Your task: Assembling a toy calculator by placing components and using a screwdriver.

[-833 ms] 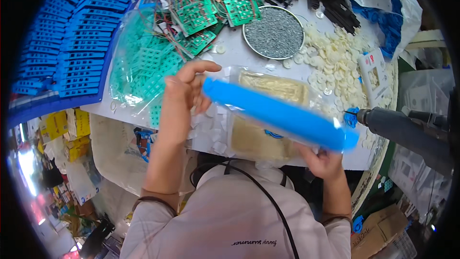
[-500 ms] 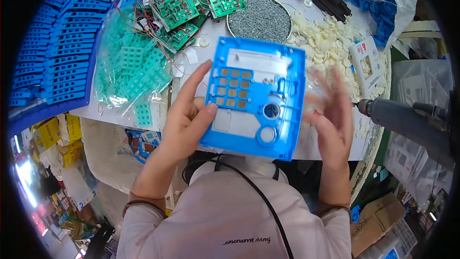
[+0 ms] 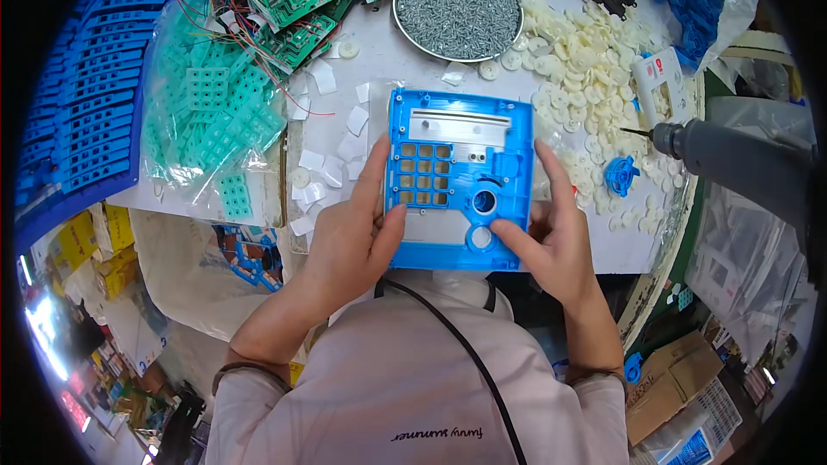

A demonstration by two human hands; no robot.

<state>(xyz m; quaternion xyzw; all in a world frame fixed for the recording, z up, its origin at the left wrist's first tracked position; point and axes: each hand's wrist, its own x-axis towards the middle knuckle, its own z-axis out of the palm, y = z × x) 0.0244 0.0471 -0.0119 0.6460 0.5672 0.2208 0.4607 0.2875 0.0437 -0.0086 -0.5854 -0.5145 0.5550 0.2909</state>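
A blue plastic housing panel [image 3: 461,176] with a grid of square holes, two round holes and a metal strip lies flat in front of me, inner side up. My left hand [image 3: 353,237] grips its left edge, thumb on the panel near the square holes. My right hand [image 3: 551,232] grips its right edge, with the index finger reaching toward the lower round hole.
A round tray of grey screws [image 3: 469,9] sits behind the panel. Green circuit boards with wires [image 3: 297,0], a bag of teal keypads [image 3: 211,120], cream round buttons [image 3: 586,60], stacked blue panels [image 3: 77,112] and a hanging grey power screwdriver [image 3: 732,159] surround it.
The blue panel was held edge-on, then turned to face me. It now lies flat and lower on the table, with both hands closed on its sides.
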